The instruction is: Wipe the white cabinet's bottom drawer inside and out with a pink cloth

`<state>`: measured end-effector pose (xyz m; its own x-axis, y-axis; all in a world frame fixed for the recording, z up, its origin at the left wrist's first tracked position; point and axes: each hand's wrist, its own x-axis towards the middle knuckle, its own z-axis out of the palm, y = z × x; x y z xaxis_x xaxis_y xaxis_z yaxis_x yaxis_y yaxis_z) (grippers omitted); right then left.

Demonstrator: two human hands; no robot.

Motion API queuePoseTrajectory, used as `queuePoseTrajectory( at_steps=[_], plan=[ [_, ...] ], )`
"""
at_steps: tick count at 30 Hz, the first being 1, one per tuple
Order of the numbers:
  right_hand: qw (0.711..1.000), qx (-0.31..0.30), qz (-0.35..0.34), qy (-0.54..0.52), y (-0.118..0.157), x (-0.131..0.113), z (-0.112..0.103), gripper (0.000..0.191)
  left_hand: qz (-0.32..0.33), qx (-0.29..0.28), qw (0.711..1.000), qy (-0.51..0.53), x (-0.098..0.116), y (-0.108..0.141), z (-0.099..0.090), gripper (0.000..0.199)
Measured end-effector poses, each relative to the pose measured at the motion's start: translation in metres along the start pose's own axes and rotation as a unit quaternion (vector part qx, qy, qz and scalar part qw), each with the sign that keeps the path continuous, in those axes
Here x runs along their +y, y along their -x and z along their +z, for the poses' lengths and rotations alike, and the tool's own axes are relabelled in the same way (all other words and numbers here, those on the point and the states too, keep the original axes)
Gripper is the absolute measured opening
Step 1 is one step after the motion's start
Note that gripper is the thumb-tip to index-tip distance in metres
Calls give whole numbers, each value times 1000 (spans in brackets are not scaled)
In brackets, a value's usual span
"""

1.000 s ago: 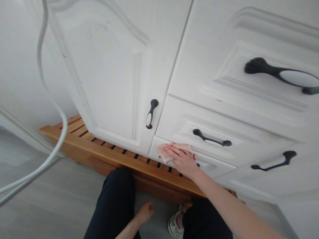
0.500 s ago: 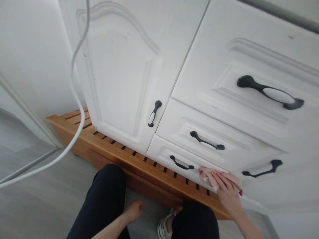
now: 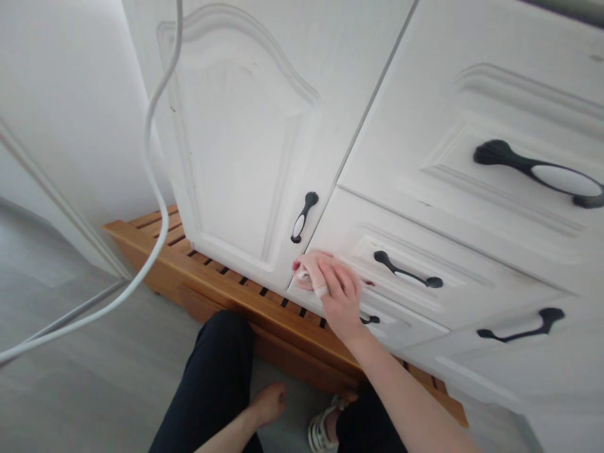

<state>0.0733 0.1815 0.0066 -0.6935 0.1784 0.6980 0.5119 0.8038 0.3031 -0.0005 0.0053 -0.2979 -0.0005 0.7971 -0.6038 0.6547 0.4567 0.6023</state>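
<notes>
My right hand (image 3: 340,297) presses a pink cloth (image 3: 309,263) against the white drawer fronts, at the upper left corner of the bottom drawer (image 3: 401,324). Its fingers are bent over the cloth, and a dark red bit of the cloth's edge shows on either side. The bottom drawer's black handle (image 3: 370,319) is partly covered by that hand. Above it, the middle drawer's black and white handle (image 3: 408,270) is in plain sight. My left hand (image 3: 271,402) hangs between my knees with its fingers curled in, and nothing shows in it.
The white cabinet door (image 3: 236,151) with its small handle (image 3: 304,217) is on the left. Below the cabinet runs a slatted wooden bench (image 3: 212,286). A white cable (image 3: 153,182) hangs across the left side. A larger drawer handle (image 3: 538,170) sticks out at the upper right.
My right hand has slid the cloth leftward along the bottom drawer to its left corner. The view has shifted slightly, while my left hand stays between my knees.
</notes>
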Motion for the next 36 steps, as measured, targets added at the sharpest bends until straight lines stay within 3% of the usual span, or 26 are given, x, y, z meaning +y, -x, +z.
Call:
queuePoseTrajectory(
  at_steps=[2,5,8,11,15,21,24,30,36],
  plan=[
    [999,-49,-12,-18,-11,-8,35,52,-5,4,1000,3,-1,1,-2,26],
    [990,-123,-44,-44,1,-21,72,60,-4,13,1000,19,-4,-1,-6,24],
    [975,-181,-114,-62,23,-28,88,59,-11,20,999,32,-7,-6,-6,23],
    [957,-208,-185,-84,31,-23,88,47,-14,23,999,33,-7,-12,-2,23],
    [951,-227,-190,-91,30,0,68,35,4,14,999,29,-4,-17,6,25],
    [970,-230,-77,-35,60,35,6,39,11,8,999,35,3,-17,5,23],
    [977,-212,-19,-13,86,45,-17,28,8,9,999,35,1,-12,0,21],
    [982,-178,47,36,155,82,-47,28,-1,-5,1000,12,-7,-4,-9,20],
    [962,-254,89,39,228,102,-73,35,-3,-10,1000,-15,-7,-5,-11,20]
  ],
)
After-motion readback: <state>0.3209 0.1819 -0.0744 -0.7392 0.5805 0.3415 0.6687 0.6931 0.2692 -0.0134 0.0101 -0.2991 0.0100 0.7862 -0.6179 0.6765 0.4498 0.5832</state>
